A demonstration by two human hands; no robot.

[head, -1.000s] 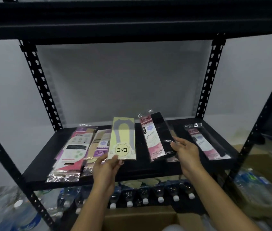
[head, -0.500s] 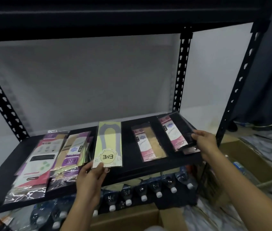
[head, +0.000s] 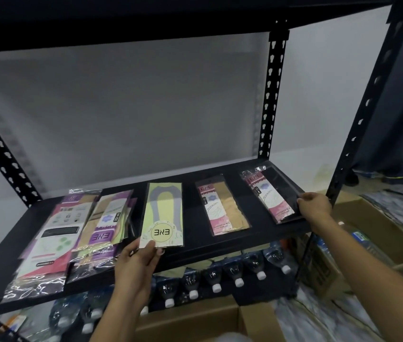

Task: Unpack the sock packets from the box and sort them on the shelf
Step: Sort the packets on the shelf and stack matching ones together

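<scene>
The pale yellow-green cardboard sock packet with a round "ENE" label lies flat at the middle of the black metal shelf board, its near end pinched between the thumb and fingers of the left hand, which is closed lightly on that end. To its right a clear-wrapped packet with a pink label and tan socks lies alone, untouched. Further right, the right hand holds the near right corner of a clear-wrapped packet with a pink label and black socks, fingers curled over its edge, and this packet rests at the shelf's right end, just short of the black slotted upright.

A second ago the black-sock packet was lifted at the centre, over the spot where the tan one lies; since then the right hand has carried it out to the right end, where another packet lay, and the tan packet underneath has come into view. The yellow-green packet has stayed under the left hand. The packets are now spread in separate lanes, so the sorting looks well advanced, and both hands appear about ready to let go.

At the left end, two overlapping heaps of purple, pink and white packets overhang the shelf's front edge. Below stand clear plastic bottles with white caps, and an open brown cardboard box sits nearest the person.
</scene>
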